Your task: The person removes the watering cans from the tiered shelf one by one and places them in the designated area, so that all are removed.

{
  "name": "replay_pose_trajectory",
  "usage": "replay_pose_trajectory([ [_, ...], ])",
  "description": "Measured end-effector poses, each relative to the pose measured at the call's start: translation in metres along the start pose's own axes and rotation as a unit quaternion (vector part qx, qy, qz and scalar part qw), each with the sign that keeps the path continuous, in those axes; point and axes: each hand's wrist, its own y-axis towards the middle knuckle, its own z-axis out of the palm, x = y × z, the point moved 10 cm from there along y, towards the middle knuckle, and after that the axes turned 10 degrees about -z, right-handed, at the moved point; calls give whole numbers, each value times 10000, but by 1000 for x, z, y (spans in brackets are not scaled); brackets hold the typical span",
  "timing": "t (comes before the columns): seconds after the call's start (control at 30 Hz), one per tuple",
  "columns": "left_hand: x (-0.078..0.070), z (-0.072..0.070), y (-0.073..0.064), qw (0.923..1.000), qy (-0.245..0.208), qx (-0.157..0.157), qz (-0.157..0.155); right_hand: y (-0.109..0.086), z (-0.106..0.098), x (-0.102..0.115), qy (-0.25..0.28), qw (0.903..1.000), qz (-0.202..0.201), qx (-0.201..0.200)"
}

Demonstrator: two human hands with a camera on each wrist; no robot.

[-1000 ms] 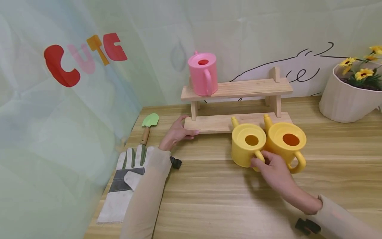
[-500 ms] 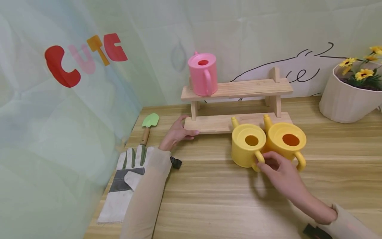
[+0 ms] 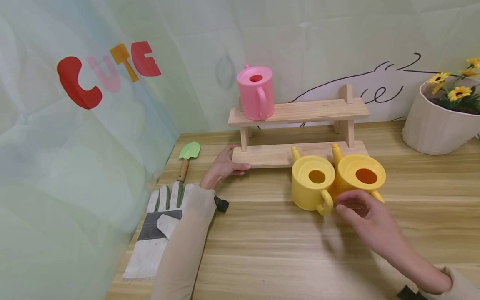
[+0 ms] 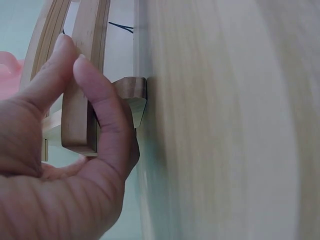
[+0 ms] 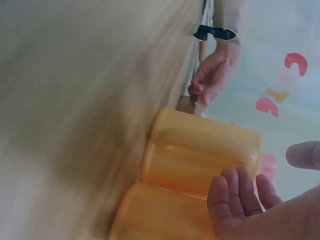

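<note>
My left hand (image 3: 223,167) grips the left end of the low board of a two-tier wooden shelf (image 3: 273,155). In the left wrist view, thumb and fingers of that hand (image 4: 95,172) wrap the board end (image 4: 79,122). Two yellow watering cans stand side by side before the shelf, spouts toward it: a left can (image 3: 305,192) and a right can (image 3: 350,183). My right hand (image 3: 375,223) hovers just behind their handles, holding nothing, thumb and fingers apart; it covers part of the right can's handle. On the upper board stands a pink watering can (image 3: 252,100).
A green-bladed trowel (image 3: 190,150) and a white-and-grey work glove (image 3: 142,256) lie on the wooden table (image 3: 270,258) by the left wall. At the back right stands a white pot (image 3: 431,125) with yellow flowers (image 3: 459,92). Walls bound the left and back.
My right hand has let go of the left yellow can's handle and drawn back to the right and toward me. The cans and my left hand stay put.
</note>
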Motion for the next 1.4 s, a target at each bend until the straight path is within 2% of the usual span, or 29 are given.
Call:
replay_pose_trajectory([
  [0.13, -1, 0, 0, 10000, 4, -3, -5, 3, -8, 7, -17, 9999, -154, -69],
  [0.3, 1, -1, 1, 10000, 21, -25, -31, 8, -15, 14, -75, 9999, -80, 6],
  [0.6, 1, -2, 3, 10000, 13, -16, -24, 29, -33, 35, -71, 9992, -377, -135],
  [1.13, 1, 1, 3, 9999, 95, -3, 32, 85, -33, 79, -186, 9974, -671, -172],
  [1.4, 2, -1, 3, 10000, 92, -29, 19, 120, -25, 104, 49, 9972, -727, -141],
])
